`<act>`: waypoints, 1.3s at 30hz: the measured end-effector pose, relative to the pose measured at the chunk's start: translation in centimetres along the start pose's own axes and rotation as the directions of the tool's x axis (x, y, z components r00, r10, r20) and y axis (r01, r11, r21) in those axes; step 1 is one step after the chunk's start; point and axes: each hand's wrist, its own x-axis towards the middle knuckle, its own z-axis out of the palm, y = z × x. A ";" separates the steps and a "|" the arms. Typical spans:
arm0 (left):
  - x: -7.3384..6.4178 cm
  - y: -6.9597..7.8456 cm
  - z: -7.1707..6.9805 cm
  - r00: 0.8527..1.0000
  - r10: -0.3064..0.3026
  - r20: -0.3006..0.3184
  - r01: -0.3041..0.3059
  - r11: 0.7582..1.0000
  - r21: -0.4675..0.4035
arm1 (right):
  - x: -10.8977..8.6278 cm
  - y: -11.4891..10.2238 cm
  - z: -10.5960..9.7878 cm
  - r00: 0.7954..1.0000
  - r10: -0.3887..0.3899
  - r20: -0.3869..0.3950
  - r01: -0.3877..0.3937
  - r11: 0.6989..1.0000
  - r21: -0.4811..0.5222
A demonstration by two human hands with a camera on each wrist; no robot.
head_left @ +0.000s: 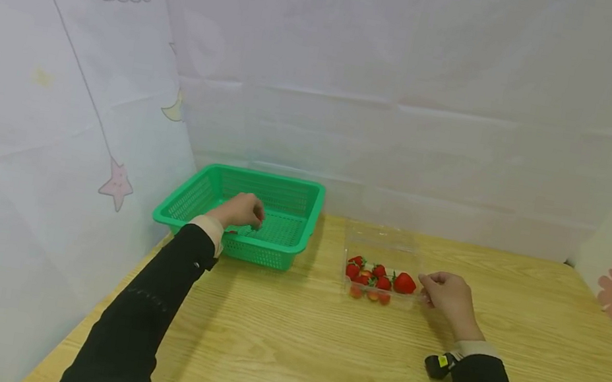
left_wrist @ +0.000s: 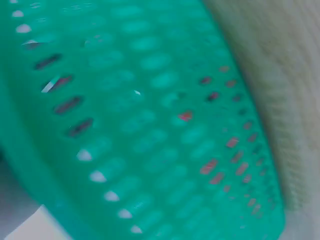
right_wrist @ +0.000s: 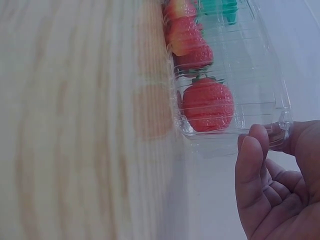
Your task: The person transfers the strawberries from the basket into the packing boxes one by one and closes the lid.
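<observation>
Fingers [right_wrist: 248,165] of the right hand [head_left: 450,299] pinch a clear box; fingers of the left hand [head_left: 243,209] curl down into a green basket

Thumb and fingertips of the right hand meet on the upper edge of the clear box [right_wrist: 255,95], at its right end. Thin, glossy, ribbed plastic, the box sits on the table [head_left: 315,359] to the right of the basket and apart from it. Its long axis runs left to right, and its see-through lid [head_left: 382,243] stands raised along the far side.

Strawberries [head_left: 383,283] lie inside, plump, red and seed-pitted, with leafy green caps; some show paler, yellowish patches. One large strawberry [head_left: 404,283] rests at the right end, its cap toward the others and its rounded tip pointing toward the right hand.

Green basket [head_left: 262,254] is moulded plastic, roughly rectangular, with flared, slotted walls and a smooth rolled rim; its longer sides also run left to right. The left hand reaches over the near rim, fingers bent downward and drawn together. A bit of dark green shows at their tips, but I cannot tell whether they grip anything. Red patches appear through the basket's slots in the left wrist view. Smooth, wavy-grained wood patterning covers the table.
</observation>
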 end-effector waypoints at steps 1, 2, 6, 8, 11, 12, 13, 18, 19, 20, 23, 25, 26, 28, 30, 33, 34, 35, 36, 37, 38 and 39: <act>0.0 0.4 -0.2 1.000 0.014 -0.018 -0.014 1.000 -0.008 | 0.0 0.0 0.0 1.000 0.002 -0.003 -0.002 1.000 -0.002; 0.0 0.8 -0.3 0.999 0.028 -0.033 -0.028 1.000 -0.013 | 0.0 0.0 0.0 1.000 0.000 -0.004 0.000 1.000 -0.004; 0.1 3.1 -0.7 0.992 0.085 -0.092 -0.087 0.996 -0.018 | 0.1 0.1 0.0 1.000 -0.002 -0.005 0.002 1.000 -0.004; 0.2 4.6 -0.7 0.986 0.119 -0.114 -0.122 0.992 -0.020 | 0.2 0.1 0.0 1.000 -0.006 -0.004 0.006 1.000 -0.007; 0.4 6.9 -0.4 0.973 0.179 -0.144 -0.182 0.983 -0.005 | 0.3 0.2 0.1 1.000 -0.007 -0.006 0.007 1.000 -0.009; 0.5 7.6 -0.3 0.968 0.201 -0.150 -0.203 0.979 0.004 | 0.4 0.2 0.1 1.000 -0.009 -0.005 0.009 1.000 -0.007; 0.6 8.4 -0.1 0.963 0.223 -0.153 -0.223 0.975 0.016 | 0.4 0.2 0.1 1.000 -0.012 -0.004 0.012 1.000 -0.007; 1.0 11.8 1.0 0.937 0.325 -0.130 -0.319 0.946 0.062 | 0.5 0.2 0.1 1.000 -0.013 0.001 0.013 1.000 0.006; 1.1 12.5 1.3 0.933 0.338 -0.122 -0.333 0.941 0.060 | 0.5 0.2 0.1 1.000 -0.011 0.002 0.011 1.000 0.005; 1.2 13.1 1.6 0.928 0.354 -0.115 -0.349 0.935 0.057 | 0.4 0.1 0.2 1.000 -0.010 0.002 0.010 1.000 0.003; 1.5 14.7 2.5 0.912 0.399 -0.097 -0.396 0.917 0.052 | 0.4 0.1 0.1 1.000 -0.011 0.002 0.011 1.000 -0.007; 1.9 15.6 3.3 0.898 0.431 -0.086 -0.428 0.903 0.050 | 0.3 0.0 0.0 1.000 -0.009 -0.001 0.009 1.000 -0.011; 2.1 16.1 3.7 0.893 0.444 -0.077 -0.441 0.896 0.056 | 0.3 0.0 0.0 1.000 -0.007 -0.004 0.007 1.000 -0.012; 2.5 17.0 4.5 0.883 0.467 -0.052 -0.464 0.884 0.053 | 0.2 0.0 -0.1 1.000 -0.004 -0.007 0.004 1.000 -0.015; 2.9 17.8 5.5 0.875 0.483 -0.026 -0.482 0.875 0.051 | 0.2 0.1 -0.2 1.000 -0.006 -0.006 0.006 1.000 -0.015; 3.9 18.7 7.3 0.865 0.502 0.016 -0.502 0.864 0.042 | 0.1 0.2 -0.2 1.000 -0.012 -0.004 0.011 1.000 -0.015; 4.2 19.1 7.8 0.863 0.504 0.029 -0.505 0.862 0.042 | 0.1 0.2 -0.3 1.000 -0.008 -0.006 0.008 1.000 -0.014; 4.5 19.4 8.4 0.865 0.501 0.043 -0.502 0.864 0.043 | 0.0 0.3 -0.3 1.000 -0.008 -0.007 0.008 1.000 -0.012; 4.8 19.7 9.0 0.866 0.497 0.056 -0.499 0.865 0.046 | 0.0 0.3 -0.3 1.000 -0.005 -0.010 0.005 1.000 -0.011; 5.0 20.0 9.5 0.869 0.489 0.069 -0.493 0.869 0.047 | 0.0 0.3 -0.3 1.000 -0.002 -0.013 0.002 1.000 -0.011; 5.3 20.3 10.1 0.871 0.485 0.079 -0.490 0.871 0.047 | 0.0 0.3 -0.3 1.000 0.002 -0.014 -0.002 1.000 -0.009; 5.6 20.5 10.6 0.874 0.479 0.088 -0.484 0.874 0.049 | 0.0 0.3 -0.3 1.000 0.008 -0.015 -0.008 1.000 -0.006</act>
